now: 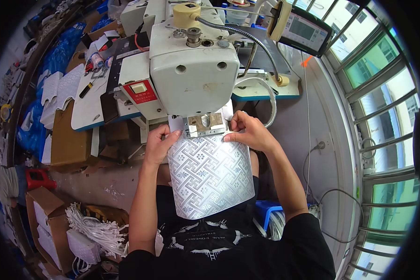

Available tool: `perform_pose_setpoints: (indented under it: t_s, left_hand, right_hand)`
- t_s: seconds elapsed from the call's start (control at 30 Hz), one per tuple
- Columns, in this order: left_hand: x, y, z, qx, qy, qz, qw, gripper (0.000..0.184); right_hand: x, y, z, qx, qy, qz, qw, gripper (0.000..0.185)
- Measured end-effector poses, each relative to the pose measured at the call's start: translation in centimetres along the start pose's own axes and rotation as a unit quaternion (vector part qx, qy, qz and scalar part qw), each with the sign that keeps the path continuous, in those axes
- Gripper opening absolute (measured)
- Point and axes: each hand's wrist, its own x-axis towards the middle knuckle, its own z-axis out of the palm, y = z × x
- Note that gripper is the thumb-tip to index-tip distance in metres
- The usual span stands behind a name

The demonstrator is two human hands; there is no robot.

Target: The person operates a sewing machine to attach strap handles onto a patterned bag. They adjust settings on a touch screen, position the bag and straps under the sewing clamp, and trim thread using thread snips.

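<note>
A silvery-white patterned sheet (212, 175) hangs down from the sewing machine (193, 79) toward my lap, its top edge at the metal clamp plate (205, 125). My left hand (162, 142) pinches the sheet's upper left corner, thumb pointing at the plate. At the upper right corner, my right hand (251, 132) grips the sheet between thumb and curled fingers. A small white piece shows beside each end of the plate. What lies under the plate is hidden.
A screwdriver (85, 90) and small tools lie on the work table (91, 114) at left. White quilted pieces (70, 86) are stacked beyond. A control screen (303, 30) stands upper right, near barred windows. Bundled white cords (93, 228) and a cardboard box (46, 224) sit lower left.
</note>
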Motion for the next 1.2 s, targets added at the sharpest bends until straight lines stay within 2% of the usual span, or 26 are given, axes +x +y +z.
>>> perform_pose_setpoints:
  t_s: [0.13,0.27,0.37,0.4,0.47,0.5,0.53,0.63,0.67,0.77,0.8,0.9,1.07,1.17,1.2]
  left_hand:
    - [0.1,0.1,-0.1,0.015,0.008,0.013,1.0,0.038]
    - [0.0,0.1,-0.2,-0.019,-0.009,-0.011,1.0,0.029]
    - [-0.4,0.8,0.6,-0.038,0.067,-0.001,0.997,0.02]
    - [-0.6,1.6,1.0,-0.037,0.068,0.001,0.997,0.02]
    - [-1.3,3.4,1.7,0.152,0.142,0.112,0.972,0.026]
    - [-1.5,4.4,2.1,0.244,0.175,0.169,0.939,0.03]
    - [-1.7,5.2,2.4,0.245,0.174,0.173,0.938,0.03]
    - [-2.7,6.9,3.5,0.352,0.207,0.174,0.896,0.035]
    - [-2.9,7.2,3.8,0.353,0.208,0.173,0.896,0.035]
    - [-3.5,8.0,4.8,0.437,0.122,0.204,0.868,0.042]
    - [-3.5,8.3,5.3,0.438,0.125,0.204,0.867,0.042]
    - [-2.8,8.9,7.2,0.476,0.062,0.204,0.853,0.052]
    - [-1.7,8.3,8.6,0.537,0.058,0.206,0.816,0.058]
    - [-1.7,8.3,8.9,0.548,0.049,0.169,0.818,0.057]
    - [-1.6,8.3,9.0,0.548,0.05,0.168,0.818,0.057]
  right_hand:
    - [0.0,0.2,0.1,0.036,-0.007,0.006,0.999,0.045]
    - [0.3,-0.3,-0.2,-0.004,-0.005,-0.007,1.0,0.044]
    - [1.6,0.2,-0.5,-0.04,0.157,-0.135,0.977,0.037]
    - [2.1,-0.8,-0.5,-0.04,0.157,-0.137,0.977,0.037]
    - [3.6,-3.0,0.7,-0.063,0.206,-0.131,0.968,0.031]
    - [4.3,-3.8,1.1,-0.075,0.231,-0.129,0.961,0.028]
    - [5.3,-3.6,1.5,-0.074,0.234,-0.131,0.96,0.028]
    - [8.7,-1.2,3.0,-0.154,0.248,-0.266,0.919,0.018]
    - [9.1,-1.1,2.7,-0.153,0.247,-0.266,0.919,0.018]
    - [9.6,-0.9,1.9,-0.071,0.16,-0.308,0.935,0.026]
    - [9.6,-0.9,1.8,-0.071,0.158,-0.311,0.934,0.026]
    - [8.4,-1.7,1.4,-0.047,0.12,-0.24,0.962,0.029]
    - [7.6,-2.9,0.7,-0.029,0.094,-0.182,0.978,0.028]
    - [7.4,-2.7,0.8,-0.128,0.143,-0.267,0.944,0.015]
    - [7.3,-2.7,0.8,-0.128,0.142,-0.267,0.945,0.015]
